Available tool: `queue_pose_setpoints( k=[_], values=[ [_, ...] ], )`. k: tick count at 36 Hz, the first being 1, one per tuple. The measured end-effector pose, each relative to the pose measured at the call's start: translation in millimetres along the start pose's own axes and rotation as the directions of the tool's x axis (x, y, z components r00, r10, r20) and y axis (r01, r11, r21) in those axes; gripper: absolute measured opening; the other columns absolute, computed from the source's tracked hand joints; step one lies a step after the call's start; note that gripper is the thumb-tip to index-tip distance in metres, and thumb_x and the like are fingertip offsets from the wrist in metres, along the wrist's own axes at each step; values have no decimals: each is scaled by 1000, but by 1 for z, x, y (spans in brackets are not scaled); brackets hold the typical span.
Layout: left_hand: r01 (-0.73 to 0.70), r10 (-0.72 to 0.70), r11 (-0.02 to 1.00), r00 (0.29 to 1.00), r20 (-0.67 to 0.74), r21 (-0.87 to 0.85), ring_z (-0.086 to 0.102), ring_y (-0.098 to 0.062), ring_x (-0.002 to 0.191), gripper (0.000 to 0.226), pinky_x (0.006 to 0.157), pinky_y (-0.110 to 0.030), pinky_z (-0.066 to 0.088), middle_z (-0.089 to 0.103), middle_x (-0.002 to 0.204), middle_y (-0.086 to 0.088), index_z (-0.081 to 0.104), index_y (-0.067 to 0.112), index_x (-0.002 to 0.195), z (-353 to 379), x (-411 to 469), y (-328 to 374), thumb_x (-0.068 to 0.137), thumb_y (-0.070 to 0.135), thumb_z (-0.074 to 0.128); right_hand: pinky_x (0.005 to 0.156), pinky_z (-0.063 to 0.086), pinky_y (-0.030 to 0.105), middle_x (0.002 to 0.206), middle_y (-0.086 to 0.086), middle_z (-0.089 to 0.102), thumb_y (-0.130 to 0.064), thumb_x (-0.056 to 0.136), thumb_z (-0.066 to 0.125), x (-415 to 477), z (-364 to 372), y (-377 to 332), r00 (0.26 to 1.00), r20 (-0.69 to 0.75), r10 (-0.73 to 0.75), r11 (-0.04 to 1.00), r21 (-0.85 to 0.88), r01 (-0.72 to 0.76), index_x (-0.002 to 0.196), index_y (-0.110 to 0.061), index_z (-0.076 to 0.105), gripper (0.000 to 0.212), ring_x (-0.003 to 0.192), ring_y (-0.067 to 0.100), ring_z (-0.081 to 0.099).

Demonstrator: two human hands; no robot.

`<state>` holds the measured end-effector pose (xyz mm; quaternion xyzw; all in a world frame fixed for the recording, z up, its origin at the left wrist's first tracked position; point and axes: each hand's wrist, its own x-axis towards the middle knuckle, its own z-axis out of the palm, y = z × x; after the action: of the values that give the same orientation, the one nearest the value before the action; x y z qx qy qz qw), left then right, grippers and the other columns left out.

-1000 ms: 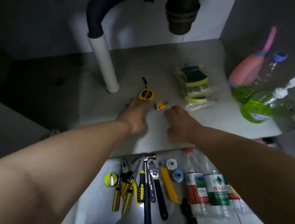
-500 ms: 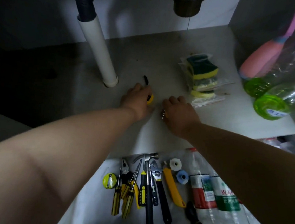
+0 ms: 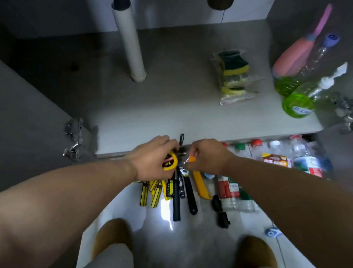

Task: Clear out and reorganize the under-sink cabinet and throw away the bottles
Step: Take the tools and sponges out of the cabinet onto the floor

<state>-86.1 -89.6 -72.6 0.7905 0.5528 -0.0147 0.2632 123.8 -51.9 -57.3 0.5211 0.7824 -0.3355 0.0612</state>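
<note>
My left hand [image 3: 154, 157] curls around a yellow tape measure [image 3: 170, 162], held over a row of hand tools [image 3: 176, 194] lying on the tiled floor [image 3: 183, 245]. My right hand [image 3: 207, 155], just beside it at 3 o'clock, pinches a small orange-handled item [image 3: 192, 158]; I cannot tell what it is. Plastic bottles [image 3: 230, 192] lie on the floor at 4 o'clock of the hands. On the cabinet floor [image 3: 162, 111], packed sponges [image 3: 233, 74] sit at 1 o'clock, green soap bottles [image 3: 297, 104] and a pink bottle [image 3: 293, 58] at 2 o'clock, a white pipe [image 3: 129, 44] at 11 o'clock
</note>
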Motion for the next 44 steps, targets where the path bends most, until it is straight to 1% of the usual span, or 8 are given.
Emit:
queue_pose_setpoints(
  k=[7, 14, 20, 27, 31, 36, 40, 44],
  values=[
    [125, -111, 992, 949, 294, -29, 57, -11, 97, 59, 83, -35, 57, 56, 111, 10, 46, 38, 118, 35, -34, -20, 71, 51, 79, 88, 52, 33, 106, 9, 66, -42, 79, 73, -9, 54, 5, 991, 108, 74, 997, -7, -74, 99, -9, 66, 39, 103, 25, 61],
    [387, -352, 915, 903, 245, -113, 58, -19, 103, 67, 92, -33, 53, 55, 120, -2, 54, 19, 130, 60, -24, -40, 75, 43, 84, 97, 51, 37, 118, 12, 66, -22, 85, 69, 14, 78, 7, 936, 210, 281, 949, 87, -304, 118, -8, 67, 36, 112, 30, 62],
    [540, -512, 831, 836, 198, -135, 58, -26, 112, 69, 98, -36, 52, 46, 130, -9, 54, 17, 136, 66, -9, -42, 79, 46, 80, 96, 54, 40, 113, 11, 67, -17, 88, 63, 29, 88, 15, 922, 105, 373, 908, 164, -386, 111, -12, 68, 24, 108, 30, 65],
    [668, -638, 722, 744, 201, -179, 53, -28, 122, 68, 103, -38, 49, 44, 131, -11, 56, 17, 133, 71, -14, -48, 78, 48, 80, 86, 53, 32, 123, 12, 56, -16, 87, 64, 35, 93, 32, 921, 106, 375, 900, 195, -389, 123, -12, 55, 37, 110, 29, 60],
    [680, -651, 708, 733, 198, -188, 53, -23, 109, 67, 91, -28, 46, 45, 121, -8, 54, 18, 131, 67, -25, -59, 76, 42, 83, 72, 41, 28, 121, 13, 55, -14, 84, 65, 35, 91, 35, 934, 93, 346, 928, 112, -355, 121, -15, 51, 40, 102, 29, 59],
    [699, -654, 709, 701, 284, -94, 54, -22, 98, 60, 78, -26, 42, 58, 117, -8, 51, 16, 119, 65, -44, -73, 75, 43, 81, 73, 46, 30, 109, 13, 65, -20, 87, 62, 39, 80, 28, 968, 104, 230, 972, 21, -233, 111, -13, 56, 26, 94, 29, 61],
    [701, -617, 713, 643, 453, -25, 61, -25, 102, 53, 77, -29, 52, 60, 107, -5, 58, 19, 124, 67, -57, -79, 80, 39, 79, 79, 45, 25, 116, 5, 66, -17, 89, 59, 43, 78, 22, 977, 179, 116, 993, -10, -116, 101, -16, 65, 14, 102, 20, 61],
    [691, -574, 720, 646, 504, -66, 67, -29, 99, 42, 85, -37, 58, 67, 108, -10, 63, 13, 124, 68, -57, -83, 87, 30, 74, 92, 50, 30, 124, 6, 61, -14, 92, 56, 44, 81, 19, 954, 280, 108, 994, -17, -108, 111, -10, 65, 21, 113, 23, 60]
  ],
)
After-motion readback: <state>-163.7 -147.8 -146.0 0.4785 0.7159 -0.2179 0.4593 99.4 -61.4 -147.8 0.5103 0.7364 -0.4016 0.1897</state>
